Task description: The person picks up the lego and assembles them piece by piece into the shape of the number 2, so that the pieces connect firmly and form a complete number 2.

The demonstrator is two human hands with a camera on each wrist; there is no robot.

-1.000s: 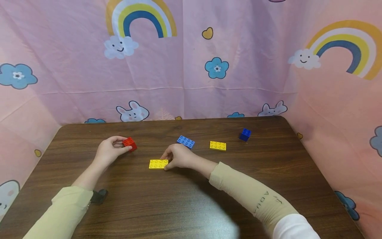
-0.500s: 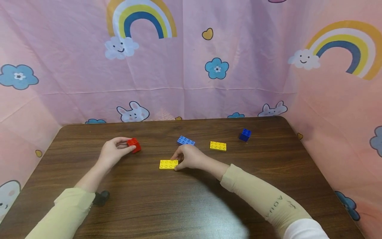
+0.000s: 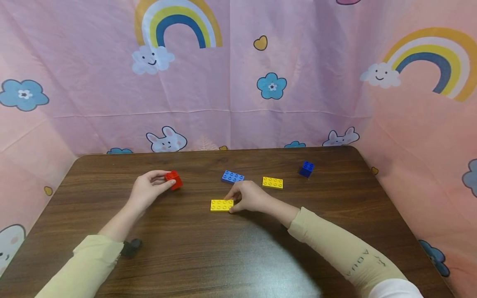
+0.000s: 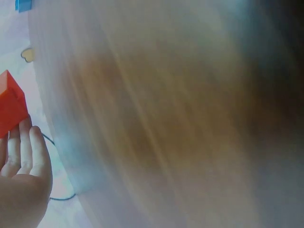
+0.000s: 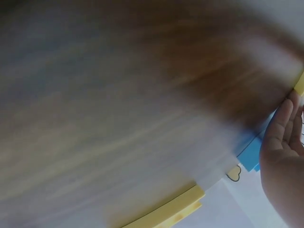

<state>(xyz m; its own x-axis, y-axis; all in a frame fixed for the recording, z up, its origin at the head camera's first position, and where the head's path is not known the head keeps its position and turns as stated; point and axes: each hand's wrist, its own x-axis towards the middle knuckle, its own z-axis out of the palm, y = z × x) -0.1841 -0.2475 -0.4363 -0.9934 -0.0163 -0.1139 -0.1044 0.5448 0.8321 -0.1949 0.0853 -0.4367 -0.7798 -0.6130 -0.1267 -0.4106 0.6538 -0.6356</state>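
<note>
Between thumb and fingers, my left hand (image 3: 149, 188) pinches a red toy building brick (image 3: 173, 180) on the left part of the table. The red brick (image 4: 11, 103) also shows at the left edge of the left wrist view. My right hand (image 3: 253, 197) pinches the right end of a flat yellow brick (image 3: 221, 205) near the middle. Just behind that hand lies a light blue brick (image 3: 232, 176), its near edge close to the knuckles. In the right wrist view only a corner of the held yellow brick (image 5: 299, 86) is visible.
A second flat yellow brick (image 3: 273, 182) lies right of the light blue one. Farther back on the right stands a dark blue brick (image 3: 307, 169). The brown wooden table (image 3: 193, 256) ends against a patterned pink curtain (image 3: 313, 95). A dark object (image 3: 131, 247) sits by the left wrist.
My right hand has moved to the right with the flat yellow brick. My left hand has shifted slightly right with the red brick. The other bricks have stayed in place.
</note>
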